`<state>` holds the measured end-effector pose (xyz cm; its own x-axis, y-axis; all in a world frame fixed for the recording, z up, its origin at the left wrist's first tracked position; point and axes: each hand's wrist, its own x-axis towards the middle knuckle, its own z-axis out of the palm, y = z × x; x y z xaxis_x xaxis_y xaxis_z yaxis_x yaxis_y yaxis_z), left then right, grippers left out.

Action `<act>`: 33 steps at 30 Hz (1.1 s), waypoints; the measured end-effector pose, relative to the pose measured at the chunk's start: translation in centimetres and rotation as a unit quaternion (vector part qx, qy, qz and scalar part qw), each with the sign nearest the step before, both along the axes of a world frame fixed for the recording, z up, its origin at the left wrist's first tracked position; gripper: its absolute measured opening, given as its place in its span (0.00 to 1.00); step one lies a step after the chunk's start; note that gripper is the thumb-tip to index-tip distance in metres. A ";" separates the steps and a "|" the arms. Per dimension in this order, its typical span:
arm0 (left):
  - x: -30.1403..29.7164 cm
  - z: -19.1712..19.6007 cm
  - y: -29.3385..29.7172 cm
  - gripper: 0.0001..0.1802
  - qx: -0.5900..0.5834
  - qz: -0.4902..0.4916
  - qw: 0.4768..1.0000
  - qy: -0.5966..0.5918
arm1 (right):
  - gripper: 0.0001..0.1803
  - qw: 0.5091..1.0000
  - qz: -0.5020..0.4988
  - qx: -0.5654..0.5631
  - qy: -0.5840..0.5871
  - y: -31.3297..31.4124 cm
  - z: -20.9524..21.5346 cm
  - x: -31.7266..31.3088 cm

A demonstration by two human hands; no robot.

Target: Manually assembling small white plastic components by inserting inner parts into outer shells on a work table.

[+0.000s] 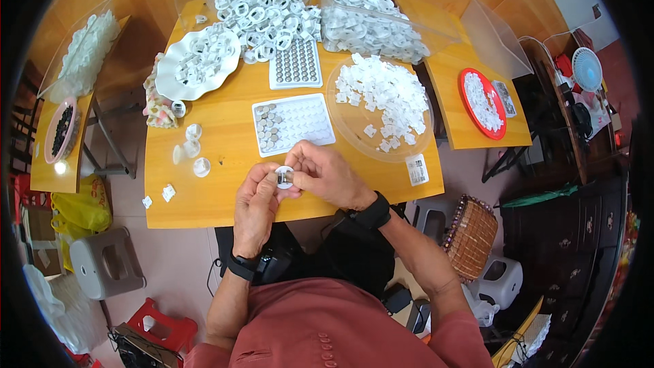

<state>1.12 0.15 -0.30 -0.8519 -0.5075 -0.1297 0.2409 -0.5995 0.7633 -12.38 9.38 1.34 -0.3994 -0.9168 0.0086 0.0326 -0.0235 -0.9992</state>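
While the left hand (255, 201) pinches a small round white plastic piece with a dark middle (285, 177) between thumb and fingers, the right hand (321, 174) is right in there too, fingers curled, thumb against the piece's right side (whether it grips the rim, I cannot tell). So the piece sits at the left fingertips, between both hands, over the near part of the yellow wooden table (204, 201)! Just beyond, a white rectangular plastic tray (308, 121) carries silver round discs (267, 126), bunched to its left. Off to the right, a clear round plastic dish (357, 150) bears small white plastic bits (381, 95), heaped high, well apart from the left hand.
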 end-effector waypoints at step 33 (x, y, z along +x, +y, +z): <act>0.4 1.2 0.4 0.15 -0.034 0.018 0.999 -0.038 | 0.05 0.964 -0.122 0.035 -0.234 1.1 0.6 2.7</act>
